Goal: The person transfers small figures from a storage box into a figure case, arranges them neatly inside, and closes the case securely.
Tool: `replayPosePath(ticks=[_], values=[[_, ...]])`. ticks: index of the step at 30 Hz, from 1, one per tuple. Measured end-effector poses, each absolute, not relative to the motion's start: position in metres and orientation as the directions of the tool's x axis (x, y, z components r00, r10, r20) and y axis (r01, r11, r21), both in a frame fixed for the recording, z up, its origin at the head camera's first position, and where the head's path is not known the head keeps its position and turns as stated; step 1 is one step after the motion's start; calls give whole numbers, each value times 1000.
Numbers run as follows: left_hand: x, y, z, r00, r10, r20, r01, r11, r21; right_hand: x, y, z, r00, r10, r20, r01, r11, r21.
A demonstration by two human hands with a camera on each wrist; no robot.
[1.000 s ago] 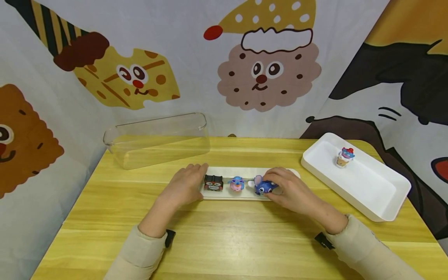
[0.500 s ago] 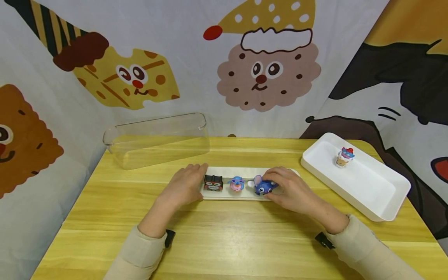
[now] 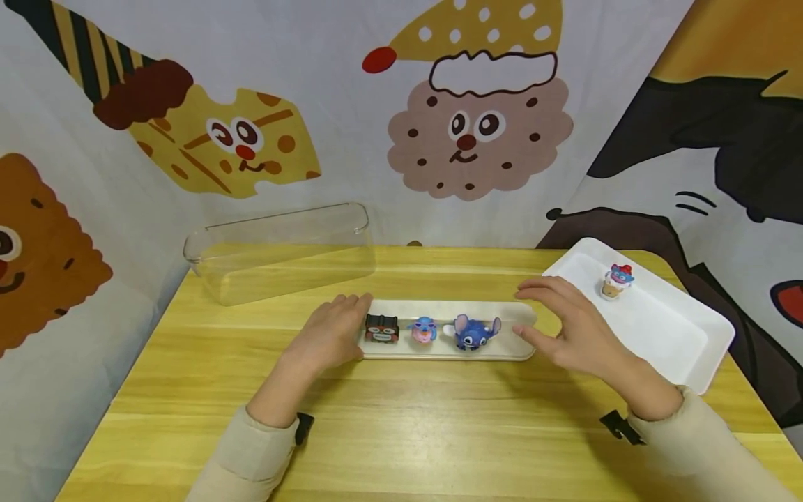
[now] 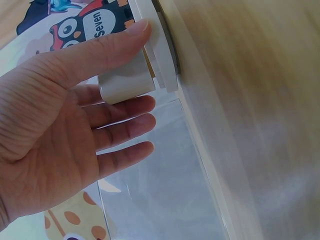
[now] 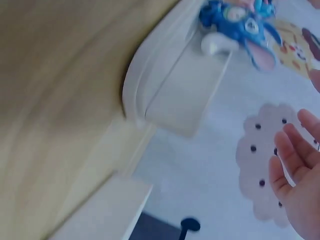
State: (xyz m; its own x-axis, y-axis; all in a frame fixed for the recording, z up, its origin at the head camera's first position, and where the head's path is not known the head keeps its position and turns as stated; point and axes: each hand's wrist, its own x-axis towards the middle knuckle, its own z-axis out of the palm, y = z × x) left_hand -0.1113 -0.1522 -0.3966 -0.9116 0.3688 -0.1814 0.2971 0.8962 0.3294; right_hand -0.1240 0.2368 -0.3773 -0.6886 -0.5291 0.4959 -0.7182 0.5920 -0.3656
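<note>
A long white lid-like tray (image 3: 439,307) with rounded ends lies across the table. In a row on it stand a dark block figure (image 3: 382,329) with an owl-like face, a small blue-and-pink figure (image 3: 424,330) and a big-eared blue Stitch figure (image 3: 473,333). My left hand (image 3: 332,331) holds the tray's left end, its thumb (image 4: 117,47) along the near edge and the fingers behind. Off the right end, my right hand (image 3: 577,335) is raised, fingers spread with nothing in them, and overlaps the deep white bin in the head view.
The deep white bin (image 3: 684,341) stands angled at the right, holding one small figure with a red top (image 3: 617,282). A clear plastic container (image 3: 366,219) sits at the back left. A cartoon-printed cloth (image 3: 351,139) hangs behind the wooden table (image 3: 408,432).
My right hand has let go of the Stitch figure and moved right, away from it. The figure stays standing on the long tray. My left hand keeps its place.
</note>
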Motion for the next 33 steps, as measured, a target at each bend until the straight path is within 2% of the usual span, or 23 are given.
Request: replayPosePath(ticks=[5, 12, 22, 28, 33], values=[[-111, -152, -397, -910, 370, -184, 297, 895, 331, -127, 259, -370, -713, -459, 530, -677, 646, -353], [-111, -152, -396, -910, 373, -179, 307, 899, 312, -133, 286, -362, -801, -340, 494, -548, 748, -374], [-112, -151, -397, -912, 370, -177, 303, 899, 317, -151, 326, -356, -928, -201, 313, -319, 863, -392], [-111, -151, -396, -912, 373, -173, 306, 897, 321, -164, 348, -362, -966, -134, 222, -208, 913, -350], [-112, -151, -396, -912, 371, -174, 304, 898, 318, -174, 365, -369, -980, -113, 167, -162, 932, -324]])
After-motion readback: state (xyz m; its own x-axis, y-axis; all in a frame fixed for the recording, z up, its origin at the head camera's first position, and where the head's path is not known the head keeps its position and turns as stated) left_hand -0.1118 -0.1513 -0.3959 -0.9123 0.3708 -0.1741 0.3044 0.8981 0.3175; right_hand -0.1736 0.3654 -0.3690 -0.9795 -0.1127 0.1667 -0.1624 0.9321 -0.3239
